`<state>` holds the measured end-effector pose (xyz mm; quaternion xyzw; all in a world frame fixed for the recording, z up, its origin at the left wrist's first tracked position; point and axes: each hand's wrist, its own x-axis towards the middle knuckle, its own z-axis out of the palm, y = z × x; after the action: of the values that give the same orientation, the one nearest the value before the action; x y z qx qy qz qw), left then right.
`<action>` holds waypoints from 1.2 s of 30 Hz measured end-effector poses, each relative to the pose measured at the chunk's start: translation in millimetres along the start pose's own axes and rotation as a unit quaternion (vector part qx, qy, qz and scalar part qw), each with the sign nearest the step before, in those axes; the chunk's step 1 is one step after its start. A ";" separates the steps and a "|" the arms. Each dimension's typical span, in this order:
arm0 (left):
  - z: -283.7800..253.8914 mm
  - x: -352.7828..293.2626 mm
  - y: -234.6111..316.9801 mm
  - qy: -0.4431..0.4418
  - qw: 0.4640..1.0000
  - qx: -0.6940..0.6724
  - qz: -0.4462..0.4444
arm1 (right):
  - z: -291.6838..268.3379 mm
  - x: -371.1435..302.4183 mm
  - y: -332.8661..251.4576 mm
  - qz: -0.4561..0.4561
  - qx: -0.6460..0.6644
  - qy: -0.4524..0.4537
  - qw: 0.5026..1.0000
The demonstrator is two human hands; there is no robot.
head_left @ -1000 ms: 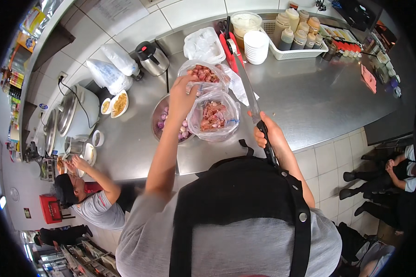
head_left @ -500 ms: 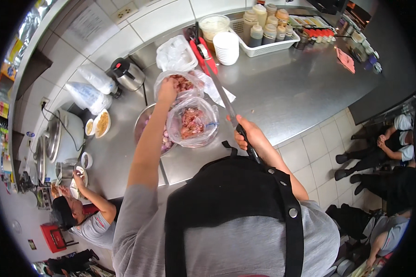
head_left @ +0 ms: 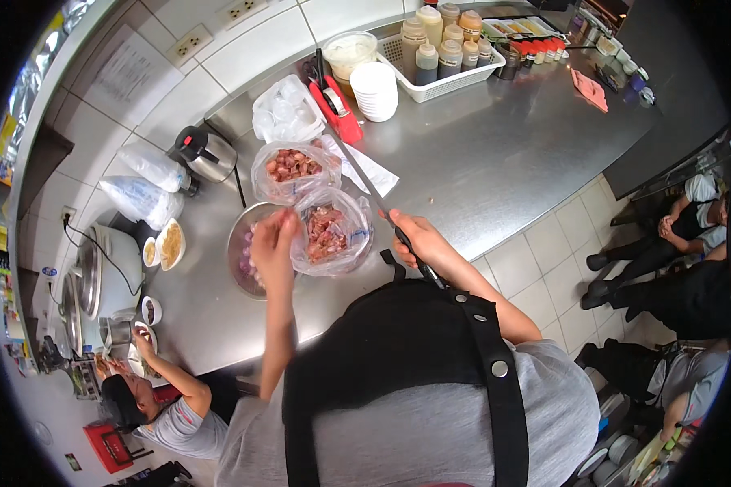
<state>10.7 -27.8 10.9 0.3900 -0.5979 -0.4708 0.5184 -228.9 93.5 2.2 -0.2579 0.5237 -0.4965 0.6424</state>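
My right hand [head_left: 418, 239] is closed round the black handle of a long metal skewer [head_left: 359, 172], which slants up and away to the left over the counter. My left hand [head_left: 273, 237] is over the edge of a metal bowl [head_left: 234, 274] of purple-skinned onions [head_left: 247, 258]. Its fingers are curled together, and whatever they hold is hidden. Just right of this hand sits an open clear plastic bag of raw meat pieces [head_left: 325, 233]. Behind it lies a second open bag of darker meat chunks [head_left: 292, 165].
Behind the bags stand a white plastic tub [head_left: 287, 109], a red holder [head_left: 339, 114], stacked white bowls [head_left: 374, 91] and a basket of sauce bottles [head_left: 455, 81]. A steel jug [head_left: 208, 154] stands at the wall. A co-worker [head_left: 170, 406] works at the left; other people sit at the right.
My left hand has come out of the far meat bag and back toward me, to the onion bowl. The right hand still holds the skewer. The view has shifted slightly.
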 end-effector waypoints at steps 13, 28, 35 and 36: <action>-40.3 -54.2 -5.6 0.055 0.977 -0.185 -0.088 | 26.6 2.8 -20.3 -0.073 -0.063 -0.054 0.994; 2.2 -51.6 2.9 -0.059 0.957 -0.233 -0.163 | 67.9 1.8 -1.9 -0.288 -0.263 -0.140 0.910; -5.6 -54.2 -5.6 -0.027 0.971 -0.186 -0.147 | 68.5 -8.2 -11.9 -0.251 -0.257 -0.182 0.915; -6.6 -53.0 -4.9 -0.032 0.971 -0.184 -0.148 | 68.4 -8.4 -12.7 -0.251 -0.256 -0.183 0.916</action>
<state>25.5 20.5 -7.1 0.3569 -0.4528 -0.6565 0.4864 -169.7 83.5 38.3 -0.6223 0.4245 -0.4348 0.4935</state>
